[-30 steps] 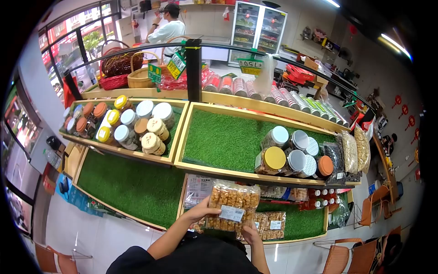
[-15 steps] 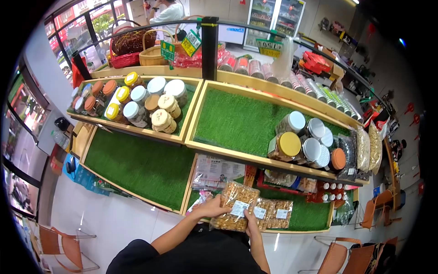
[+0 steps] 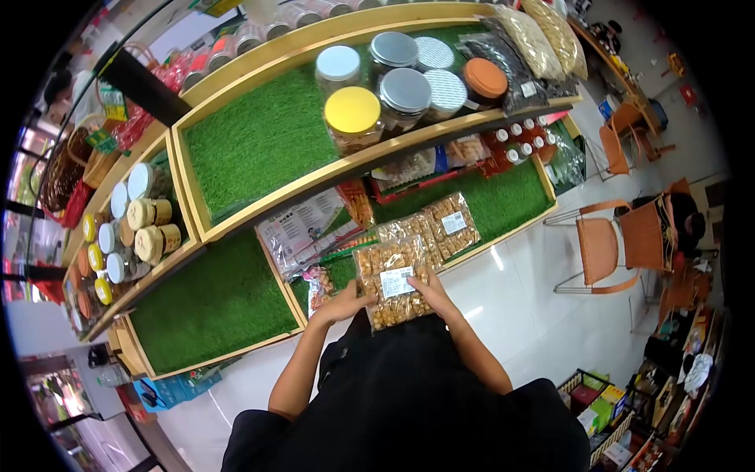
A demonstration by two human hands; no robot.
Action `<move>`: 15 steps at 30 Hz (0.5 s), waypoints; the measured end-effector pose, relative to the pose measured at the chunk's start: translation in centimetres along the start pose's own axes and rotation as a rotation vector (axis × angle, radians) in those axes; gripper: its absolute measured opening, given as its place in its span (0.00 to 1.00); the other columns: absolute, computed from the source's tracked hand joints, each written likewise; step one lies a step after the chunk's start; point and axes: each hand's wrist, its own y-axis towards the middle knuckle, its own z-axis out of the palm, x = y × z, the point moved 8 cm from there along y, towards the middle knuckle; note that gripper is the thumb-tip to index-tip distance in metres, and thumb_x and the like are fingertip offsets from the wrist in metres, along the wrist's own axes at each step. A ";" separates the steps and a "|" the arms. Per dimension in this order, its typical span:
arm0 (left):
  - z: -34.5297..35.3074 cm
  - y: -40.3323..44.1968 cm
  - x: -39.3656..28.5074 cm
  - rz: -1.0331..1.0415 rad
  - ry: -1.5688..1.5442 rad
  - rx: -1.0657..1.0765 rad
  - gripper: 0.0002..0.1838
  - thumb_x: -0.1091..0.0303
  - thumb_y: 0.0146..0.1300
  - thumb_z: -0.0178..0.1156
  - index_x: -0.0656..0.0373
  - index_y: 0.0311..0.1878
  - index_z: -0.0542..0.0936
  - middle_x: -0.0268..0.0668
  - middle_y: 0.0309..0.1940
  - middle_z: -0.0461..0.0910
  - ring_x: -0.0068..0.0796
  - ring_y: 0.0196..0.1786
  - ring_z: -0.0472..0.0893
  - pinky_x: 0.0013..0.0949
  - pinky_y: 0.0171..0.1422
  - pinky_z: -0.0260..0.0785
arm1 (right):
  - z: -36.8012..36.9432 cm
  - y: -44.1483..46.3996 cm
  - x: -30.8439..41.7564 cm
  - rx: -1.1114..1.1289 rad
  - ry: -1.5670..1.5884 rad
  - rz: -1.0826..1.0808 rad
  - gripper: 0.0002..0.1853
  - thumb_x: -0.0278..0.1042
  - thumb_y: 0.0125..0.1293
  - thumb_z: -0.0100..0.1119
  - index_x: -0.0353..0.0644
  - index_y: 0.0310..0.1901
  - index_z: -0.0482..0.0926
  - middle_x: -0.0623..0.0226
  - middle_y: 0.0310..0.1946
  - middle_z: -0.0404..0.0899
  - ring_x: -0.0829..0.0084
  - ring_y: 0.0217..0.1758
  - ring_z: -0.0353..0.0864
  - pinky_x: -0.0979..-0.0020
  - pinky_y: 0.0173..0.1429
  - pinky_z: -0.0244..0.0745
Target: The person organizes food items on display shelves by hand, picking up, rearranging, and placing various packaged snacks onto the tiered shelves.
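Note:
A clear bag of golden-brown nuts or nut snack (image 3: 387, 263), with a white printed label, is held close to my body at the front of the lower shelf. My left hand (image 3: 343, 304) grips its left edge, fingers partly behind the bag. On the right edge, my right hand (image 3: 432, 293) has its thumb by the label and its other fingers hidden. Similar bags (image 3: 454, 223) lie side by side on the green mat just beyond, overlapping each other.
The upper shelf (image 3: 259, 149) holds jars with yellow, white and orange lids (image 3: 353, 110). Several bottles with white caps (image 3: 519, 141) stand on the lower right. Printed papers (image 3: 303, 228) lie left of the bags. Orange chairs (image 3: 605, 244) stand at the right.
My view has turned to the right, so the shelves appear tilted. The bag stays in both hands, and my left hand has shifted from its front face to its left edge.

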 end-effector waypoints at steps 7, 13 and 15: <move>5.5 6.2 0.4 -0.105 -0.533 0.068 0.37 0.53 0.65 0.58 0.65 0.69 0.56 0.46 0.60 0.71 0.37 0.59 0.73 0.42 0.60 0.68 | -5.3 3.0 -0.3 -0.040 -0.306 -0.101 0.48 0.55 0.59 0.65 0.25 0.69 0.57 0.37 0.67 0.63 0.48 0.71 0.63 0.61 0.73 0.56; 11.0 12.7 -1.7 -0.250 -0.439 0.095 0.17 0.58 0.63 0.57 0.57 0.51 0.78 0.33 0.40 0.80 0.24 0.44 0.77 0.34 0.47 0.70 | -12.2 4.7 -1.7 -0.118 -0.310 -0.091 0.42 0.53 0.59 0.66 0.40 0.70 0.61 0.43 0.61 0.72 0.49 0.65 0.72 0.60 0.66 0.67; 12.4 14.2 -4.2 -0.227 -0.548 0.041 0.14 0.59 0.61 0.59 0.58 0.44 0.81 0.30 0.34 0.79 0.21 0.39 0.76 0.32 0.43 0.70 | -14.4 6.0 -2.2 -0.059 -0.196 -0.112 0.39 0.48 0.61 0.64 0.38 0.69 0.61 0.44 0.60 0.73 0.50 0.64 0.73 0.60 0.66 0.67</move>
